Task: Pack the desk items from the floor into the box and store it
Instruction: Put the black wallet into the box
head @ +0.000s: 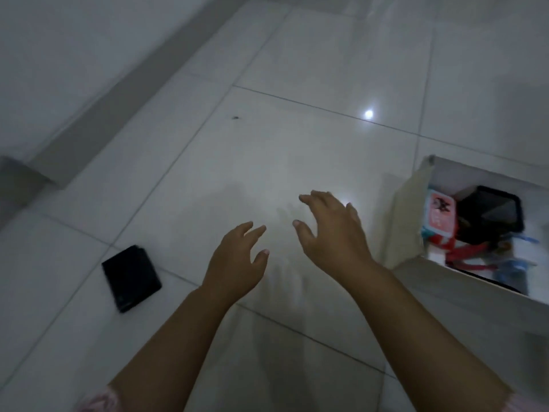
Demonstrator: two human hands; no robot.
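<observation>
A flat black rectangular item (131, 278), like a wallet or small case, lies on the white tiled floor at the left. An open white box (407, 221) stands at the right edge; inside it are a black tray-like object (490, 215), a red-and-white pack (439, 215) and red and blue pieces. My left hand (237, 260) hovers over the floor to the right of the black item, fingers apart and holding nothing. My right hand (332, 230) is spread open between it and the box, also holding nothing.
A white wall with a grey skirting strip (118, 93) runs diagonally along the upper left. A small dark speck (235, 117) lies on the tiles farther out. A lamp's glare (368, 114) shows on the floor.
</observation>
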